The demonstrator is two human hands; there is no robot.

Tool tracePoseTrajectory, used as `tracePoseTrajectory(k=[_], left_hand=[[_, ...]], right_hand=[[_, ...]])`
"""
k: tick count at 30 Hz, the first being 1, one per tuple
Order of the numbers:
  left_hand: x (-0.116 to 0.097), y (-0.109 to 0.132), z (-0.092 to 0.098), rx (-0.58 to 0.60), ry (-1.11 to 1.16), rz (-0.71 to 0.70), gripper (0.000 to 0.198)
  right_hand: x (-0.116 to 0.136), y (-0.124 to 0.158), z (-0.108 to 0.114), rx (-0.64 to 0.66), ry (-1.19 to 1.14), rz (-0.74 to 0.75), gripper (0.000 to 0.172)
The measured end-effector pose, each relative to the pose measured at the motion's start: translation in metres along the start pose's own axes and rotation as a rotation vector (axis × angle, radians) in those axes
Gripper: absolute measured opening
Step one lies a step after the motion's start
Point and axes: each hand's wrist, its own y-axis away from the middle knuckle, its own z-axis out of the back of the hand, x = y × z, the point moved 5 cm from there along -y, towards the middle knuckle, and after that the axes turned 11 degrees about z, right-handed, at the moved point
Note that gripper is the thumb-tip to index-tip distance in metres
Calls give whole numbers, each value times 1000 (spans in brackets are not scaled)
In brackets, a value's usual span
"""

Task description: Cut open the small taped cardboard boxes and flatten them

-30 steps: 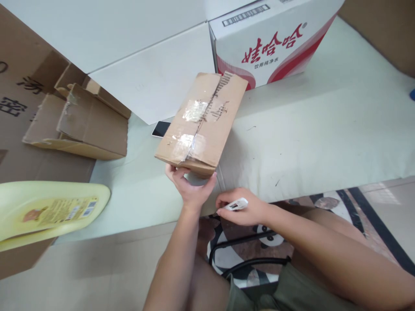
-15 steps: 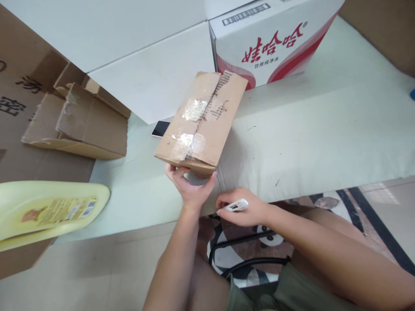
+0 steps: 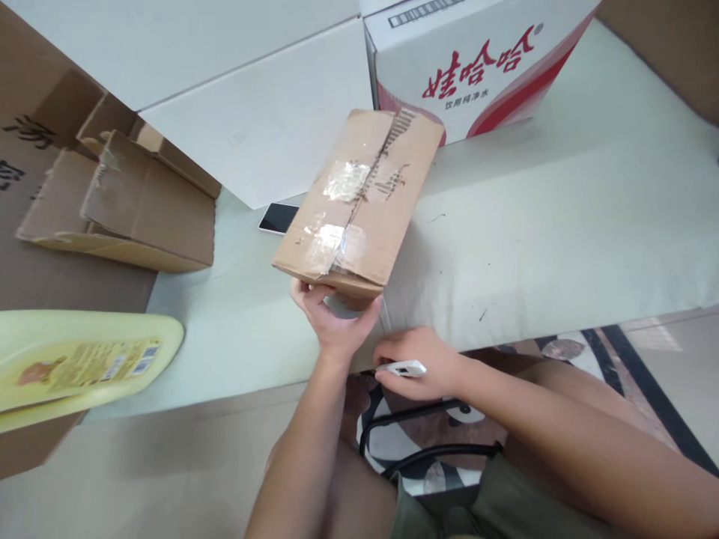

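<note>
In the head view, I see the person's left hand point(image 3: 337, 322) gripping the near end of a taped brown carton point(image 3: 365, 198), thumb at right, fingers at left. The carton is in the middle, over a pale green table point(image 3: 573, 224); its underside is hidden, so I cannot say if it rests there. The right hand point(image 3: 435, 355), by the table's near edge, is closed around a slim white object point(image 3: 409, 368). At left of the carton, partly hidden by it, lies a phone point(image 3: 278, 218). At far right stands a white box point(image 3: 483, 78) with red letters.

Matt brown cardboard box point(image 3: 387, 217), glossy clear tape point(image 3: 347, 182) across its top.
</note>
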Motion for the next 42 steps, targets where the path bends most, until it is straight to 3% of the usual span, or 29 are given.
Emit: tracePoseTrajectory(k=[8,42], left_hand=[[-6,4,-7,29,-36,-27,69],[-3,3,-1,27,56,-21,68]], right_hand=[[4,2,-5,45,84,42,23],[-2,0,2,-81,-82,48,18]])
